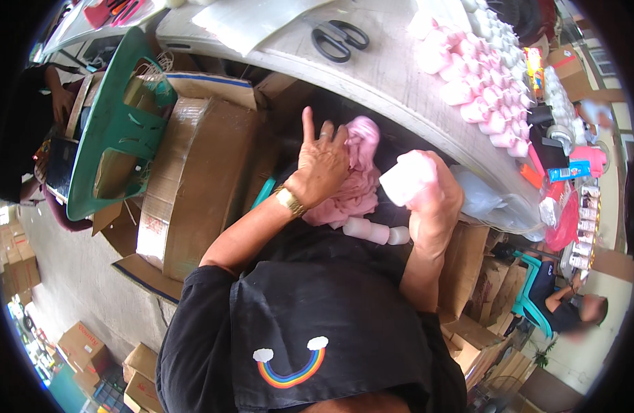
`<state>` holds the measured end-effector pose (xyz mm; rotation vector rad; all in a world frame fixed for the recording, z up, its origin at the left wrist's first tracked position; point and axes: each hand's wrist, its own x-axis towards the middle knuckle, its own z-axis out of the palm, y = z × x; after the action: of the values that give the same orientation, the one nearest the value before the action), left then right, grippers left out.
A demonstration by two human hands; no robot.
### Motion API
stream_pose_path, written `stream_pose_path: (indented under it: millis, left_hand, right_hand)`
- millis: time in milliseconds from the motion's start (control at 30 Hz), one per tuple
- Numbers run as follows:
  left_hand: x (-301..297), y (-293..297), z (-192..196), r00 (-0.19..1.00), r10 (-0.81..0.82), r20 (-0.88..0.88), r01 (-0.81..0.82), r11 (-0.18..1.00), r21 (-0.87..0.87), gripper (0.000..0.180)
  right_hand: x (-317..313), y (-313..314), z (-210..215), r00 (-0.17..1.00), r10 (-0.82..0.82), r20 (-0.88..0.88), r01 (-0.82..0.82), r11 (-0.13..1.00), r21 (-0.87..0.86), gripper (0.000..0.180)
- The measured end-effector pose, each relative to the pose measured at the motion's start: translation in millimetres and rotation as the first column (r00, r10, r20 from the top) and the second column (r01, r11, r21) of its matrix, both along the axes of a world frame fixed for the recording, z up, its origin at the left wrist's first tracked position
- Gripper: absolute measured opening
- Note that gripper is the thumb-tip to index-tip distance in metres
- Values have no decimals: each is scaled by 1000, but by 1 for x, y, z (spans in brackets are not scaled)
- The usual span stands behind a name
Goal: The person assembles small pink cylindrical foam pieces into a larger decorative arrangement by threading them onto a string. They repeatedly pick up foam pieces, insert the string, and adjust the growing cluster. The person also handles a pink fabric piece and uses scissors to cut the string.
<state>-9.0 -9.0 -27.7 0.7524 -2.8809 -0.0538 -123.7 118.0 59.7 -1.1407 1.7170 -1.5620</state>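
Observation:
My left hand (320,162), with a ring and a gold watch (290,200), is at a crumpled pink cloth (355,196) on my lap. Its little finger sticks out; the others bend down onto the cloth, with their tips partly hidden. Raised at the right, my right hand (441,199) is closed around a short, thick pale pink candle (403,180), one pale end turned toward the cloth. Between my hands, several smaller pale pink and white cylinders (372,230) lie at the cloth's near edge, against my black apron (317,296).
A worktable (393,82) ahead bears black-handled scissors (339,40), white sheets and rows of pink candles (479,86). An opened cardboard box (200,158) and a green plastic chair (117,131) stand left. Clear plastic bags (492,199) are at right. Other people sit at both sides.

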Motion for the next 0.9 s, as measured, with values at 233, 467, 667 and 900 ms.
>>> stream_pose_path:
  millis: [233,467,667,900]
  left_hand:
    - [27,-1,63,749,212,-628,572,272,774,65]
    - [12,23,63,589,387,-709,732,117,672,60]
    - [6,19,48,742,464,-485,601,-139,787,36]
    - [-35,58,30,759,-407,-509,594,111,797,29]
  right_hand:
    - [-19,-1,-8,840,168,515,-174,984,-37,49]
    - [-2,-5,5,977,68,202,-95,988,125,48]
    - [-13,-6,37,863,62,501,-46,998,-44,35]
    - [-36,9,158,376,-453,-809,105,888,-448,14]
